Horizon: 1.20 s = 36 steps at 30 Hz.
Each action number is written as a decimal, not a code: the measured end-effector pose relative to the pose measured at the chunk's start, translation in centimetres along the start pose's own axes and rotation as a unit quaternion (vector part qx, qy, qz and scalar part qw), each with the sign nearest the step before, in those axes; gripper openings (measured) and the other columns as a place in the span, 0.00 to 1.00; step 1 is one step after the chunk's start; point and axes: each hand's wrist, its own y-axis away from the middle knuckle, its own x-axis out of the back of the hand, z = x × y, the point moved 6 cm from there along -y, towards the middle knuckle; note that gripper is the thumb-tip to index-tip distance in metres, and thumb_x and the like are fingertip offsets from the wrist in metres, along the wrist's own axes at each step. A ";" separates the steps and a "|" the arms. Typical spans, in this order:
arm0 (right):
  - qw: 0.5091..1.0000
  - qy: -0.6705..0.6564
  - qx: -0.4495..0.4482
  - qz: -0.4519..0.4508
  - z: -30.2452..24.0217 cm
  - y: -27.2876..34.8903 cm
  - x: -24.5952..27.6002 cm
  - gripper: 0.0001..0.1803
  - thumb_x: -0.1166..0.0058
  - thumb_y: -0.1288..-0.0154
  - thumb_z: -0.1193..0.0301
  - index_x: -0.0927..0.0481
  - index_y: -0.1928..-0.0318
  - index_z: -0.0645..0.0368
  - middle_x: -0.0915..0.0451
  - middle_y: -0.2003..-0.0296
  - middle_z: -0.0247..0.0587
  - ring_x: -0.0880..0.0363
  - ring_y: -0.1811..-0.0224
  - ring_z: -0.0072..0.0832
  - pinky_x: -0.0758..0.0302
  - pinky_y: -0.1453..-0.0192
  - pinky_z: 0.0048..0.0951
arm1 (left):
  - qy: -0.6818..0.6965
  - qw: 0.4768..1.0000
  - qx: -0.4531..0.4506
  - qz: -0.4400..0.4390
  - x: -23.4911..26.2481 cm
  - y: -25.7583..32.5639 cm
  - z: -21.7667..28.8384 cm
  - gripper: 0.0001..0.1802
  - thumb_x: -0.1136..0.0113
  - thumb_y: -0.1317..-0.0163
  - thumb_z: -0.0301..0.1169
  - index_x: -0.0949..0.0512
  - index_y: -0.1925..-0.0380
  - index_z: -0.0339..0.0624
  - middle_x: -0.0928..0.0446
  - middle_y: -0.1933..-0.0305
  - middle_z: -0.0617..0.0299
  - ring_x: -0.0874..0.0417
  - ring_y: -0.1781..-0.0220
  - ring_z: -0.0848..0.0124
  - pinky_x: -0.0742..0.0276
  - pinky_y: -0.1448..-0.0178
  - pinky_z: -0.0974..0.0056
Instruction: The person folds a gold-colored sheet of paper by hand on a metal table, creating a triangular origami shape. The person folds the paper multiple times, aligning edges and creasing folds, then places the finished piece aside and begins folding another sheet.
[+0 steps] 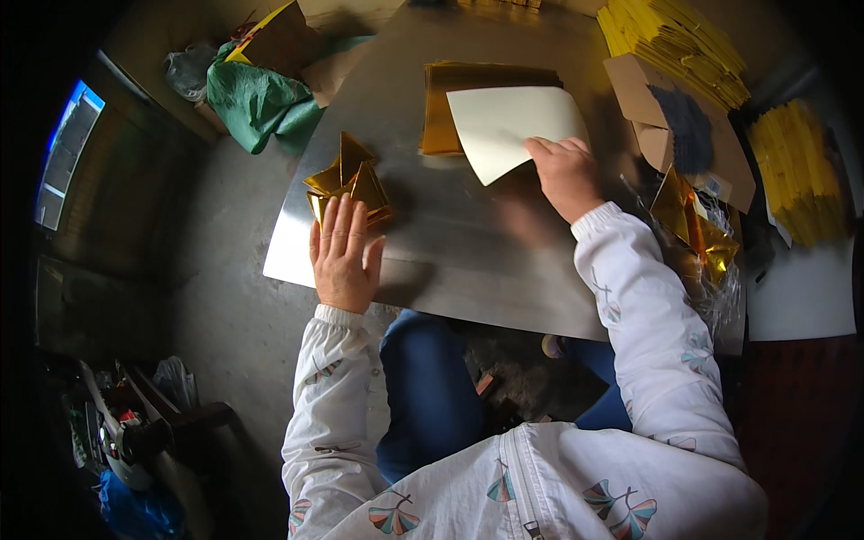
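Observation:
My right hand (565, 173) pinches the near right edge of a sheet of paper (513, 121), its pale cream side facing up. The sheet is lifted and bends over a stack of gold foil paper (439, 103) lying on the metal tabletop (450, 234). On the left of the table, my left hand (345, 256) rests with its fingers stretched out, fingertips on the near side of some folded gold foil pieces (346, 171). Part of these pieces is hidden behind the fingers.
On the right are a cardboard box (643, 99) with a dark cloth (684, 126), more folded gold foil (688, 220) in clear plastic, and yellow bundles (670, 45). A green bag (256, 99) lies past the table's left edge. My knees are under the near edge.

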 end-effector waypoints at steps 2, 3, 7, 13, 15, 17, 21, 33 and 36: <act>0.999 -0.005 0.014 0.046 -0.6 0.9 3.2 0.06 0.49 0.42 0.78 0.22 0.64 0.56 0.17 0.65 0.34 0.20 0.66 0.34 0.26 0.54 0.34 | 0.039 0.998 -0.028 0.034 0.9 -0.2 2.1 0.32 0.35 0.37 0.39 0.31 0.33 0.46 0.35 0.27 0.57 0.39 0.23 0.59 0.48 0.22 0.52; 0.998 -0.014 0.032 0.059 -1.1 1.5 4.7 0.05 0.48 0.42 0.76 0.22 0.65 0.56 0.17 0.67 0.34 0.21 0.68 0.34 0.25 0.57 0.34 | 0.056 0.997 -0.036 0.030 1.2 -0.3 3.3 0.34 0.33 0.39 0.39 0.30 0.34 0.45 0.34 0.27 0.56 0.39 0.24 0.58 0.47 0.22 0.52; 0.997 -0.023 0.070 0.019 -4.0 4.8 8.6 0.06 0.47 0.45 0.74 0.22 0.65 0.58 0.19 0.68 0.37 0.22 0.68 0.35 0.25 0.56 0.35 | 0.156 0.982 -0.108 -0.020 1.5 -0.3 9.1 0.42 0.29 0.49 0.35 0.33 0.32 0.46 0.36 0.26 0.57 0.38 0.24 0.59 0.44 0.24 0.53; 0.994 -0.063 0.074 -0.041 -8.7 11.9 11.5 0.13 0.44 0.46 0.76 0.19 0.58 0.60 0.20 0.61 0.39 0.23 0.61 0.36 0.26 0.44 0.39 | 0.207 0.942 -0.237 -0.111 0.4 1.6 13.8 0.26 0.35 0.46 0.29 0.23 0.43 0.47 0.27 0.34 0.62 0.30 0.29 0.63 0.32 0.31 0.55; 0.993 -0.089 0.019 -0.073 -8.2 14.3 11.8 0.18 0.41 0.49 0.79 0.18 0.54 0.61 0.17 0.55 0.41 0.22 0.58 0.40 0.28 0.40 0.41 | 0.241 0.931 -0.243 -0.130 0.5 2.8 13.9 0.17 0.38 0.44 0.24 0.17 0.53 0.47 0.19 0.43 0.64 0.24 0.34 0.64 0.25 0.36 0.58; 0.988 -0.099 -0.040 -0.109 -6.8 16.8 11.8 0.21 0.42 0.50 0.81 0.18 0.52 0.60 0.18 0.52 0.41 0.22 0.56 0.41 0.30 0.37 0.42 | 0.302 0.915 -0.215 -0.161 0.7 3.6 13.3 0.16 0.37 0.44 0.23 0.17 0.54 0.46 0.18 0.45 0.63 0.23 0.35 0.63 0.27 0.34 0.58; 0.968 -0.171 -0.137 -0.121 -2.9 20.9 11.9 0.20 0.42 0.52 0.81 0.16 0.55 0.54 0.17 0.48 0.39 0.20 0.54 0.37 0.33 0.36 0.40 | 0.374 0.891 -0.157 -0.204 1.2 5.0 11.8 0.12 0.36 0.43 0.21 0.17 0.58 0.42 0.16 0.49 0.60 0.21 0.38 0.61 0.26 0.34 0.55; 0.844 -0.401 -0.351 -0.058 0.5 21.5 8.8 0.09 0.46 0.29 0.71 0.25 0.67 0.62 0.26 0.73 0.34 0.30 0.69 0.19 0.31 0.61 0.24 | 0.527 0.811 0.200 -0.154 -1.4 6.1 8.5 0.07 0.42 0.29 0.27 0.20 0.63 0.33 0.24 0.74 0.69 0.28 0.72 0.82 0.31 0.66 0.75; 0.853 -0.367 -0.371 0.004 -0.1 20.3 8.0 0.13 0.47 0.27 0.69 0.29 0.70 0.62 0.33 0.78 0.32 0.37 0.73 0.17 0.36 0.70 0.25 | 0.414 0.872 0.229 -0.122 -1.2 5.4 8.4 0.09 0.38 0.34 0.28 0.22 0.70 0.33 0.26 0.81 0.64 0.30 0.78 0.80 0.31 0.72 0.71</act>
